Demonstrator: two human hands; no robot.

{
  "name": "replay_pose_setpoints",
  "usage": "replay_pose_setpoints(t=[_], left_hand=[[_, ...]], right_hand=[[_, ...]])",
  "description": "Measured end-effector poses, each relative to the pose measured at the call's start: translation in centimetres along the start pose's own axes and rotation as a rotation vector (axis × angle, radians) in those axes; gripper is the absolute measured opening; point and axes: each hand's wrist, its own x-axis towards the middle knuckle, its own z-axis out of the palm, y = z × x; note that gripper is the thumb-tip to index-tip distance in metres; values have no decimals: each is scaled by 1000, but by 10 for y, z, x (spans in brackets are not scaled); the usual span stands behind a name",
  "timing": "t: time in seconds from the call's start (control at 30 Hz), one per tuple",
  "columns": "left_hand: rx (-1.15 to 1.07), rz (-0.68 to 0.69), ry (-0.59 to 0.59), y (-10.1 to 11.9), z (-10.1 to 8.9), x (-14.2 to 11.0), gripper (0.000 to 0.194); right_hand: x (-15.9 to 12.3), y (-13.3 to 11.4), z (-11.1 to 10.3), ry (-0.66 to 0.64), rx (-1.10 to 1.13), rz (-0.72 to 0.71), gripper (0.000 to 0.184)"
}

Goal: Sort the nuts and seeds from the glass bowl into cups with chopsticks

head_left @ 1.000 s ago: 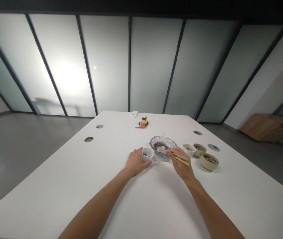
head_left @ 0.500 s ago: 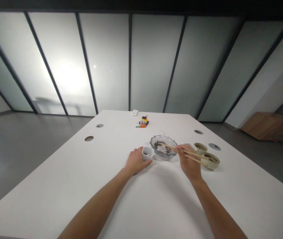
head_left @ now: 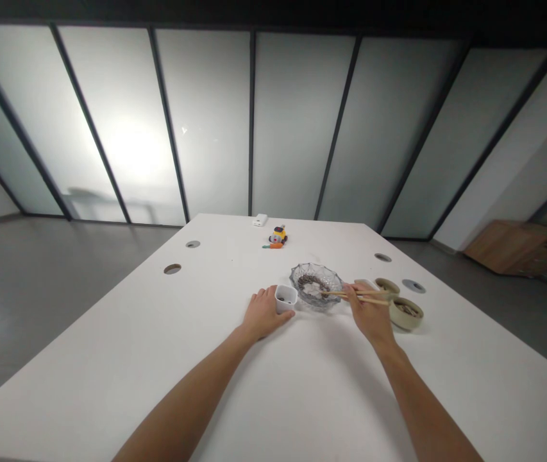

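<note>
My left hand (head_left: 262, 314) is wrapped round a small white square cup (head_left: 285, 298) with dark bits inside. To its right stands a clear glass bowl (head_left: 316, 284) holding dark and pale pieces. My right hand (head_left: 370, 314) grips a pair of wooden chopsticks (head_left: 354, 294), whose tips reach into the right side of the glass bowl. Behind the right hand stand a white cup (head_left: 365, 283), mostly hidden, and two beige bowls (head_left: 406, 313).
The white table (head_left: 273, 385) has round cable holes (head_left: 172, 269) at the left and a grey disc (head_left: 413, 285) at the right. A small toy (head_left: 277, 236) and a white box (head_left: 259, 220) lie near the far edge. Glass wall panels stand beyond.
My right hand moved right and the chopsticks swung from steep to nearly level, tips still in the glass bowl. My left hand stayed on the white cup.
</note>
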Motion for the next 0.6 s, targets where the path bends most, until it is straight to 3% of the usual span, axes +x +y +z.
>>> replay_pose_setpoints(t=[0.2,0.6], left_hand=[[0,8,-1,0,-1,0,52],[-6,13,12,0,1,1,52]], right_hand=[[0,-1,-1,47,36,-10,48],[-5,1,7,-14,142,-4,51]])
